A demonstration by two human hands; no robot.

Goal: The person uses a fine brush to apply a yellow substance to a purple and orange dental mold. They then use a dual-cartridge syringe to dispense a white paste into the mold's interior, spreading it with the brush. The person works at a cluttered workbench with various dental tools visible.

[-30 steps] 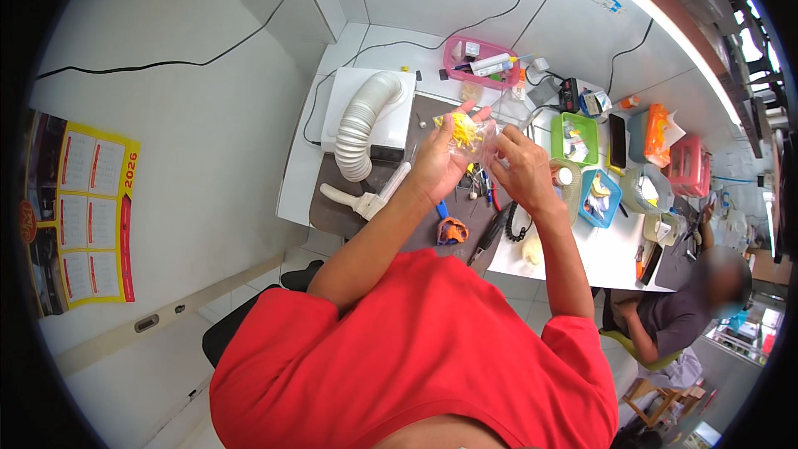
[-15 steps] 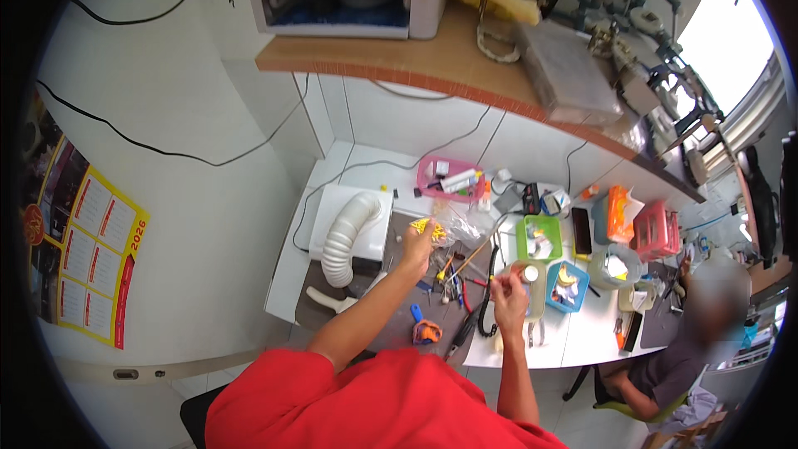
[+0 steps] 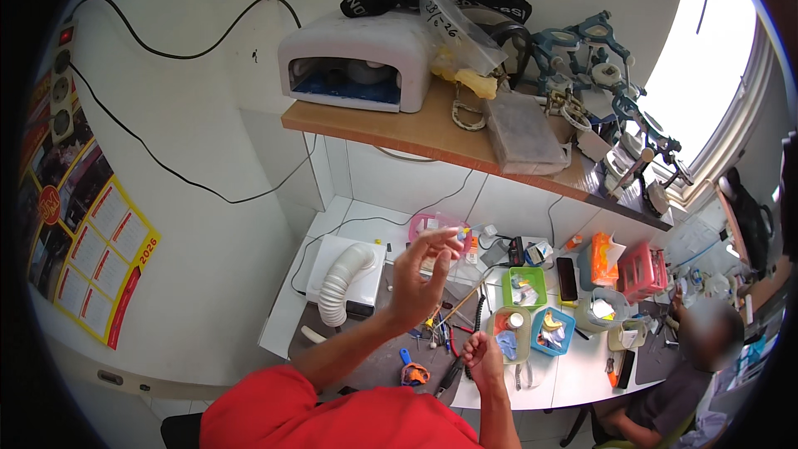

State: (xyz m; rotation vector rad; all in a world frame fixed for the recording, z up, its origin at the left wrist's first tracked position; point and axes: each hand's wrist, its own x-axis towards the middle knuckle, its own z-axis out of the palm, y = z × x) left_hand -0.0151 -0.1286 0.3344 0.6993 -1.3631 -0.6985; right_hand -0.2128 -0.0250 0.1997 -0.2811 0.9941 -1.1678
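Observation:
My left hand (image 3: 418,283) is raised above the bench, its fingers apart and nothing visible in them. It covers part of a pink tray (image 3: 417,223) of small items. Lower and to the right, my right hand (image 3: 485,357) has its fingers curled together beside a beige tub (image 3: 522,353); what they hold, if anything, is hidden. The tub contains a white-capped jar (image 3: 514,321) and a crumpled blue piece (image 3: 505,344). Between my arms lie several thin hand tools (image 3: 439,328) and an orange object with a blue handle (image 3: 414,374).
A white ribbed hose (image 3: 335,291) stands at left. Green (image 3: 536,283) and blue (image 3: 565,341) baskets, a phone (image 3: 567,279) and a clear tub (image 3: 592,316) sit at right. Above runs a wooden shelf (image 3: 374,129) with a white oven-like device (image 3: 416,66). A person (image 3: 665,391) sits far right.
My left hand has risen, and the yellow patterned piece it held no longer shows in it. My right hand has drawn down and left, its fingers curled. The view has tilted upward.

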